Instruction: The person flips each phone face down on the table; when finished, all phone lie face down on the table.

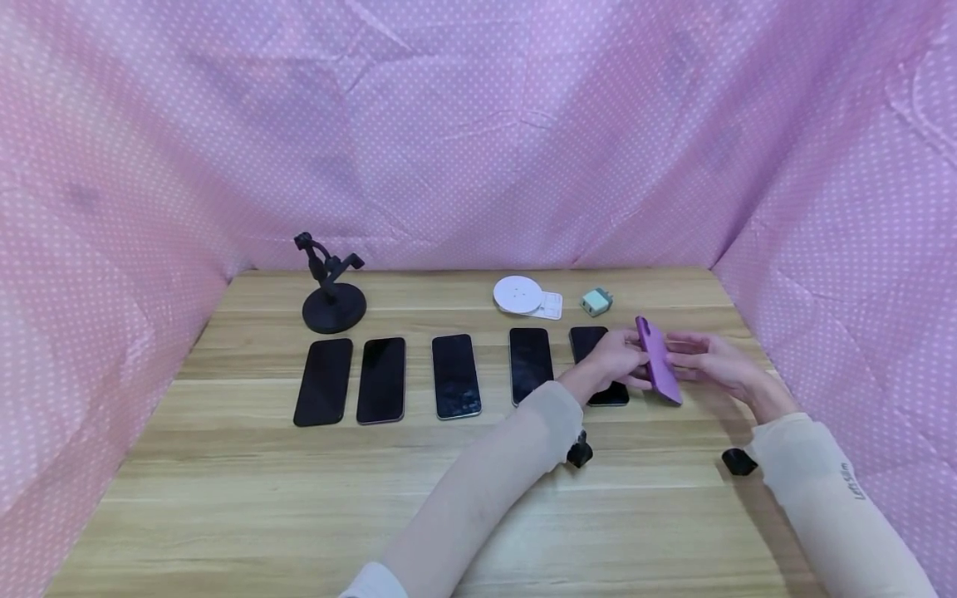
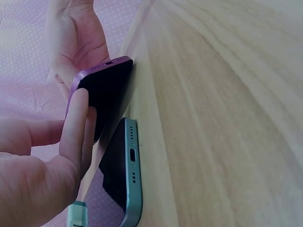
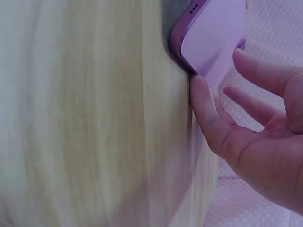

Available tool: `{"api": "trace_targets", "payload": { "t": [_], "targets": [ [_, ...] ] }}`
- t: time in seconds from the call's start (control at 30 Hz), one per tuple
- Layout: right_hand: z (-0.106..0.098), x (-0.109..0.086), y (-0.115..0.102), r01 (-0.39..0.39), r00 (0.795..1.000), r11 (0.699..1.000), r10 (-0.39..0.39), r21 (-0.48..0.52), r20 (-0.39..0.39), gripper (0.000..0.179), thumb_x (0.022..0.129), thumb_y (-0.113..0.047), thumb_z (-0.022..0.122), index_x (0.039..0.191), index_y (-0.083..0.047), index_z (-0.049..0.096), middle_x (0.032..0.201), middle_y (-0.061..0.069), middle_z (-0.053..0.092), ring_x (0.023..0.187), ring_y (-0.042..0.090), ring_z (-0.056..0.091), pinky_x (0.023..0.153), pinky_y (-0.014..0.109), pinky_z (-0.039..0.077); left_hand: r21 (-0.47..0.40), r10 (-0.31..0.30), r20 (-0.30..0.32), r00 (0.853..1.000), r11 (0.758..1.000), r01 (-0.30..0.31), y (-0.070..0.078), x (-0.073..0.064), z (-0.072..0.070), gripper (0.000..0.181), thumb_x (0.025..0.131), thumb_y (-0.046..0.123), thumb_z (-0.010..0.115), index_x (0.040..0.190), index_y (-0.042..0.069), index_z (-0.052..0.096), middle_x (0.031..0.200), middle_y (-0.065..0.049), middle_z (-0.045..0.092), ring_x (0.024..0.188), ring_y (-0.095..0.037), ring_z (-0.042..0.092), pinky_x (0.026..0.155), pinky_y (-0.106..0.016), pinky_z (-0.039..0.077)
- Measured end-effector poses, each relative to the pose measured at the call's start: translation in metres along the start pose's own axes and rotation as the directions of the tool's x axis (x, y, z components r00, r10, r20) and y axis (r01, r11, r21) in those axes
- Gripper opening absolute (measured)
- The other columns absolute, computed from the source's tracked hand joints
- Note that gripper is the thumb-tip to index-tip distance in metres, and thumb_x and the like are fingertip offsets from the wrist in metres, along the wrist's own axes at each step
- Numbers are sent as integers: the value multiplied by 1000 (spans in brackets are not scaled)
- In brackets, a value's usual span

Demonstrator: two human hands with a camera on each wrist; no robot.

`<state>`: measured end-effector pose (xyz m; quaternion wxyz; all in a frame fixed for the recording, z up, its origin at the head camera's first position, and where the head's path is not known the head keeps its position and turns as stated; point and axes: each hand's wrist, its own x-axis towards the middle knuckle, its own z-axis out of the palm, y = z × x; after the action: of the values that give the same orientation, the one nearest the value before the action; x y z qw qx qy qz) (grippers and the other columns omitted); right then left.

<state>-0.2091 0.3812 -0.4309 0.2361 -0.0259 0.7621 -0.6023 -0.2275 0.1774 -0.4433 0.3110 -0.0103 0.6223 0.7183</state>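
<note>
A purple phone [image 1: 661, 365] is tilted up on edge at the right end of the tabletop. My left hand [image 1: 611, 359] pinches it from the left, fingers laid on its dark screen [image 2: 110, 92] in the left wrist view. On the other side, my right hand [image 1: 716, 365] touches its purple back; in the right wrist view the straight fingers [image 3: 208, 116] meet the phone's lower corner. A dark-screened phone with a teal frame [image 2: 134, 182] lies face up under my left hand, partly covered by it in the head view.
More dark-screened phones [image 1: 457, 376] lie face up in a row to the left. Behind them are a black phone stand [image 1: 334, 307], a round white disc [image 1: 517, 294] on a white card [image 1: 552, 306], and a mint charger plug [image 1: 596, 301]. Pink dotted cloth [image 1: 478, 149] surrounds the table.
</note>
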Motion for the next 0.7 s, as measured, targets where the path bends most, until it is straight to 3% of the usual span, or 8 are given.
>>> {"api": "trace_targets", "payload": {
  "t": [0.13,0.23,0.43,0.6,0.67,0.7],
  "targets": [
    [-5,-2,0,-49,998,998,50,31,-31,71,104,-2,55,152,20,8,126,14,62,101,5,65,95,33,56,-6,10,-54,999,1000,-10,-2,-1,4,40,96,-12,59,134,2,60,97,-10,67,78,-26,70,65,-33,63],
    [-8,-3,-1,-88,996,996,89,33,-19,72,105,-9,56,153,18,10,112,-4,66,100,7,66,91,34,58,13,26,-95,995,1000,-25,-2,-2,7,39,93,-14,61,128,3,63,95,-8,64,72,-24,69,62,-30,62],
    [-11,-2,-1,-119,993,993,120,20,-8,67,106,-11,53,155,14,14,110,-7,68,101,9,66,90,35,59,131,76,-197,977,990,-51,-1,-5,9,44,89,-15,67,127,7,67,89,-1,64,62,-17,66,59,-29,62],
    [-9,-3,0,-118,992,992,120,39,-46,64,106,-4,50,153,18,11,108,-8,65,98,7,64,89,31,58,245,75,-229,970,969,-17,-1,-6,9,44,88,-13,69,129,5,67,86,1,64,60,-15,66,59,-28,62],
    [-10,-3,0,-106,993,994,107,22,-50,63,105,-1,48,151,21,10,114,-2,65,98,5,63,89,30,58,276,67,-224,972,961,-3,-1,-6,11,44,88,-12,70,129,4,67,86,1,63,62,-14,67,58,-26,61],
    [-10,-3,-1,-98,994,995,98,10,-45,61,105,1,46,150,22,10,120,8,64,99,4,62,91,30,57,287,63,-220,974,958,3,-1,-7,11,44,88,-11,71,130,4,67,87,0,63,64,-14,67,58,-25,60]
  ]
}}
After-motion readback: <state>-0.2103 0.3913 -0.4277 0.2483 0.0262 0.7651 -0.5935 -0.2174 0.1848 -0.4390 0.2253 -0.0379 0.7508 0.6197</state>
